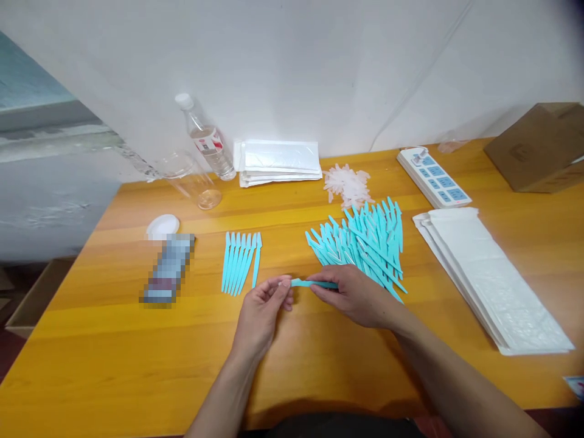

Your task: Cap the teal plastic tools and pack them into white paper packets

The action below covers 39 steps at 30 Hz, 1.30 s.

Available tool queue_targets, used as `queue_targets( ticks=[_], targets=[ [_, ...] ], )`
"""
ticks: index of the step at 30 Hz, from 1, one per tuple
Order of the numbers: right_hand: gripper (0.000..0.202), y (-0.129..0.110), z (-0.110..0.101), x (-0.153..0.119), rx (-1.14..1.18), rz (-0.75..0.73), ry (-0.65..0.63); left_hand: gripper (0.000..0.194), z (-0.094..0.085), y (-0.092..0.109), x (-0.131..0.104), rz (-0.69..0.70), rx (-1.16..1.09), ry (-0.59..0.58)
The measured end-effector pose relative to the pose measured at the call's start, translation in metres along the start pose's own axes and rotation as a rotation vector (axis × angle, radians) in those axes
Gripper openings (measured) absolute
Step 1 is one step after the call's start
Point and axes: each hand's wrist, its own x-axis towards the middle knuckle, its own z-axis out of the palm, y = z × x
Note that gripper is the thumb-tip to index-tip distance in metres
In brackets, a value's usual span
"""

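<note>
Both hands meet on one slim turquoise eyebrow razor (300,283) held level above the table. My left hand (261,313) pinches its left end between thumb and fingers, so that tip is hidden. My right hand (353,295) grips the other end, covering part of the handle. To the left of my hands, several matching razors (237,264) lie side by side in a row. Just beyond my right hand is a loose heap of turquoise razors (365,240). Behind that heap lies a small pile of translucent plastic pieces (349,185), which look like blade covers.
White padded packets (497,280) lie at right, with more packets (280,161) by the wall. A power strip (433,176) and cardboard box (538,149) stand back right. At left are a bottle (210,143), clear jar (191,182), white lid (163,226) and blurred phone (168,271).
</note>
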Motion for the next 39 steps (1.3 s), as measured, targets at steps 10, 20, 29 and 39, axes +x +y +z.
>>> queue_targets(
  ticks=[10, 20, 29, 39],
  targets=[
    [0.04, -0.013, 0.048, 0.032, -0.108, 0.138, 0.085, 0.036, -0.022, 0.014, 0.023, 0.216, 0.565, 0.247],
    [0.037, -0.021, 0.059, 0.098, -0.303, 0.163, 0.136, 0.037, -0.094, -0.011, 0.02, 0.693, 1.254, 0.362],
    [0.032, -0.025, 0.061, 0.097, -0.357, 0.172, 0.1, 0.044, -0.101, -0.017, 0.016, 0.609, 1.398, 0.347],
    [0.032, -0.029, 0.054, 0.073, -0.314, 0.128, 0.077, 0.051, -0.093, -0.019, 0.0, 0.619, 1.461, 0.296]
  ],
)
